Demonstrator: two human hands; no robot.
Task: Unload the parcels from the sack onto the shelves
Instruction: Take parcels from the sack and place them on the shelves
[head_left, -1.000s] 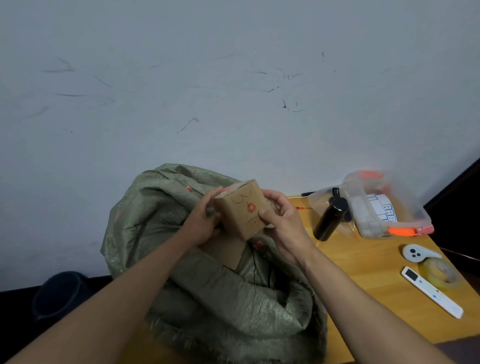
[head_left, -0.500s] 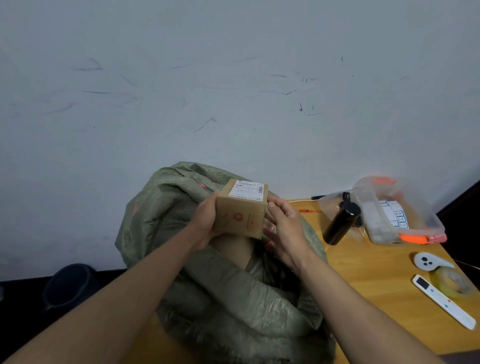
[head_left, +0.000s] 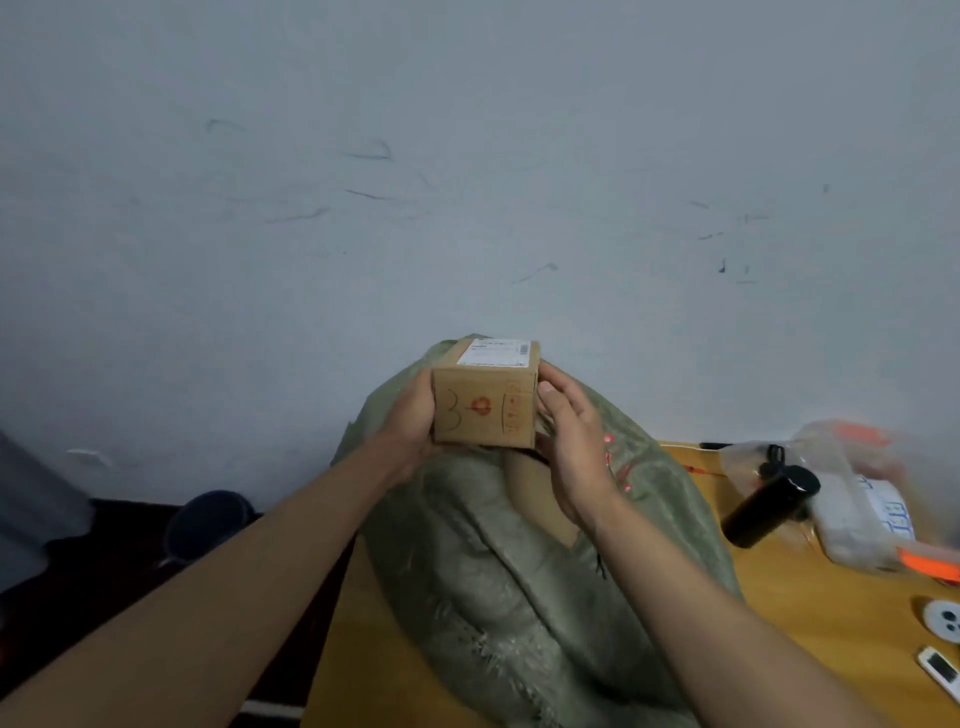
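Parcel (head_left: 484, 404) now upright, label topmost

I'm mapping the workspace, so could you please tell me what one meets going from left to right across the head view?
Dark round bin on the floor → left hand → small brown cardboard box with white label → right hand → black cylindrical bottle → clear plastic bag with orange trim.
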